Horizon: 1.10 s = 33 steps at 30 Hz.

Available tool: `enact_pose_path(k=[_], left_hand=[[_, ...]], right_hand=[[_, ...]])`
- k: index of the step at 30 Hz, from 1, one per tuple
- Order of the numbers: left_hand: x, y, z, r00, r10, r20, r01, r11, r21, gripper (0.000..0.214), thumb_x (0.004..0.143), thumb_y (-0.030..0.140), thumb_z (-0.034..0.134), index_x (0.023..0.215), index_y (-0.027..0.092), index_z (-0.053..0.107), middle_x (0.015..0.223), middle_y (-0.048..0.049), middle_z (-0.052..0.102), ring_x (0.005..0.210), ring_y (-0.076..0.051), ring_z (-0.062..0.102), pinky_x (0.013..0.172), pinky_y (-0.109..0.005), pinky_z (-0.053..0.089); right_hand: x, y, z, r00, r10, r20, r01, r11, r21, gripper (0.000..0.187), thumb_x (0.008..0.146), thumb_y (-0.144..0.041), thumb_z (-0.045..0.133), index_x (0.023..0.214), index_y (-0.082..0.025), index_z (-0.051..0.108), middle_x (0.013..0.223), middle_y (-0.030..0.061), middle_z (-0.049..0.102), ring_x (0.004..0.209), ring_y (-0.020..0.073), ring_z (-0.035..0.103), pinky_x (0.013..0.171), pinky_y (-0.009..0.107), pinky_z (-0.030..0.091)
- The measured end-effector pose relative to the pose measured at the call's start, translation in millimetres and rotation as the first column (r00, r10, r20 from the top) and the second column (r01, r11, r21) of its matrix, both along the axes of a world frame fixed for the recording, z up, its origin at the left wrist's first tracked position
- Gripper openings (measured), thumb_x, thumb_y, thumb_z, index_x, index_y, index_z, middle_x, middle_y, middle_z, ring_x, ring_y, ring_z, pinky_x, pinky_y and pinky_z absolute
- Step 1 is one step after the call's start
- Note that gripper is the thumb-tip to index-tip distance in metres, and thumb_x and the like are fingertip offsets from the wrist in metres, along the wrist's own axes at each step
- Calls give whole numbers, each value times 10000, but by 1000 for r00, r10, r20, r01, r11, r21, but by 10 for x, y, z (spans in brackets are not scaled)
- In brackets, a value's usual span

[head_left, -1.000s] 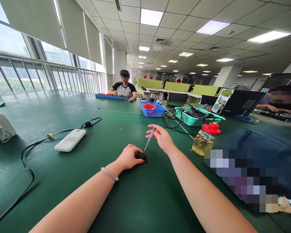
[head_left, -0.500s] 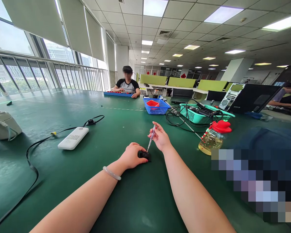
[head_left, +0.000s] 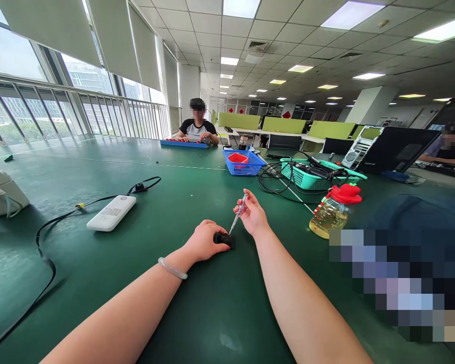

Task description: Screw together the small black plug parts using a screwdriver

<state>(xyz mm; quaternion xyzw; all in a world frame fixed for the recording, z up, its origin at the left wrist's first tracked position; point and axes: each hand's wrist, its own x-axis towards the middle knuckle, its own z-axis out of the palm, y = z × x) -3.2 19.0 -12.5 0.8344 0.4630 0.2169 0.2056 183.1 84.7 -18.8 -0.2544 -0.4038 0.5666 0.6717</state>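
On the green table (head_left: 197, 323) lies a small black block-like part (head_left: 225, 240), whose exact kind I cannot make out. My left hand (head_left: 205, 241) is closed around its left side, thumb along the near edge, pressing it to the table. A screwdriver (head_left: 238, 217) with a clear purplish handle is gripped by my right hand (head_left: 253, 215). Its thin metal shaft slants down to the left, and the tip meets the top of the black part. Fingers of my right hand wrap the handle, with one fingertip by its upper end.
A white power bank (head_left: 112, 213) and a black strap (head_left: 41, 237) lie at left, near a pale case (head_left: 3, 194). Beyond my hands stand a blue basket (head_left: 244, 167) and a teal basket (head_left: 307, 179) with cables. A red-lidded bottle (head_left: 329, 217) stands at right. Another person (head_left: 197, 126) sits at the far end.
The view has shifted slightly. My left hand still holds the black part, and the screwdriver leans a little more to the right. The far person's hand has drawn back toward the blue tray.
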Motion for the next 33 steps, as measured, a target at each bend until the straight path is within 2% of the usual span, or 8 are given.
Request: enact_pose_path(k=[4, 13, 18, 23, 26, 33], left_hand=[[0, 0, 0, 1000, 2, -3, -2, 1000, 3, 339, 690, 389, 746, 1004, 262, 725, 1049, -27, 720, 1218, -303, 490, 1039, -391, 400], [-3, 4, -9, 1000, -10, -2, 10, 1000, 4, 339, 702, 391, 741, 1011, 252, 722, 1056, -33, 719, 1209, -301, 486, 1038, -397, 395], [-1, 7, -5, 1000, -16, -4, 16, 1000, 9, 342, 699, 386, 742, 1011, 246, 723, 1053, -34, 721, 1203, -302, 493, 1037, -392, 395], [-1, -4, 0, 1000, -8, -2, 8, 1000, 13, 341, 695, 386, 745, 1005, 246, 722, 1051, -31, 722, 1207, -303, 493, 1031, -398, 404], [-4, -1, -7, 1000, -5, 1, 5, 1000, 16, 342, 692, 389, 744, 1004, 250, 722, 1048, -28, 722, 1200, -301, 501, 1029, -398, 409], [-1, 0, -2, 1000, 2, -2, -2, 1000, 7, 353, 688, 404, 748, 1002, 246, 724, 1040, -37, 718, 1195, -304, 499, 1023, -400, 413]], right_hand=[[-21, -12, 35, 1000, 1, -23, -1, 1000, 17, 334, 710, -392, 734, 1018, -312, 632, 698, -46, 603, 673, 143, 603, 676, 333, 512], [-93, -64, 147, 992, 122, 13, -123, 992, 20, 381, 714, -405, 751, 1066, -327, 631, 702, -56, 620, 628, 124, 588, 682, 315, 513], [-58, -43, 99, 994, 106, -31, -106, 994, -9, 344, 730, -362, 751, 1051, -310, 640, 685, -51, 637, 628, 121, 598, 655, 288, 514], [-22, -37, 53, 989, 121, -82, -125, 991, -46, 303, 800, -307, 673, 1100, -302, 635, 732, -32, 669, 648, 127, 624, 706, 315, 528], [-5, -26, 20, 986, 136, -94, -142, 988, -67, 321, 791, -254, 672, 1105, -304, 634, 740, -32, 672, 638, 127, 627, 723, 326, 532], [41, -7, -48, 993, 78, -87, -88, 988, -125, 363, 741, -245, 735, 1085, -299, 632, 708, -42, 657, 619, 127, 624, 706, 327, 540]])
